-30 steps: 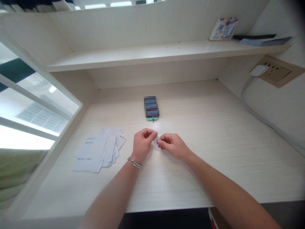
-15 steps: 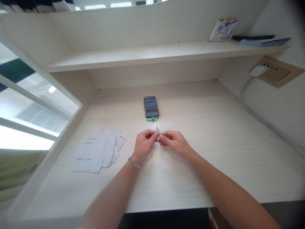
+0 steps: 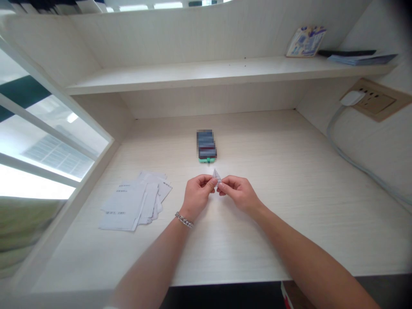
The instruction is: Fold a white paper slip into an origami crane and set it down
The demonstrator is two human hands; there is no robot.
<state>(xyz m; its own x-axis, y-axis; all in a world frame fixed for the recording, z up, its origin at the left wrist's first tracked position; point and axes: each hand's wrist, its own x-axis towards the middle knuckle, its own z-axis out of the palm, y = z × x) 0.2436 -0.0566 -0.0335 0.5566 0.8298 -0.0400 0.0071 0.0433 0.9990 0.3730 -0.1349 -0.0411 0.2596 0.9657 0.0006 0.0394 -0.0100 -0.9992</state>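
Between my two hands is a small folded piece of paper (image 3: 216, 175) with faint print, its pointed tip facing away from me. My left hand (image 3: 200, 191), with a chain bracelet at the wrist, pinches its left side between thumb and forefinger. The right side is pinched by my right hand (image 3: 238, 192), also closed. Fingertips cover the paper's lower part. Just beyond it lies a phone (image 3: 206, 146) with a blurred-out screen and a green lower edge. Left of my hands, a loose pile of printed paper sheets (image 3: 128, 206) rests on the desk.
The pale wooden desk (image 3: 289, 171) has a shelf (image 3: 180, 77) above its back. On that shelf stand a colourful packet (image 3: 306, 41) and a flat stack of papers or booklets (image 3: 362, 59). A white plug (image 3: 352, 98) sits in the right wall socket, its grey cable (image 3: 350, 161) hanging down.
The whole view has shifted slightly. My fingers have moved a little on the folded paper, and more of its pointed tip shows; both hands still pinch it.
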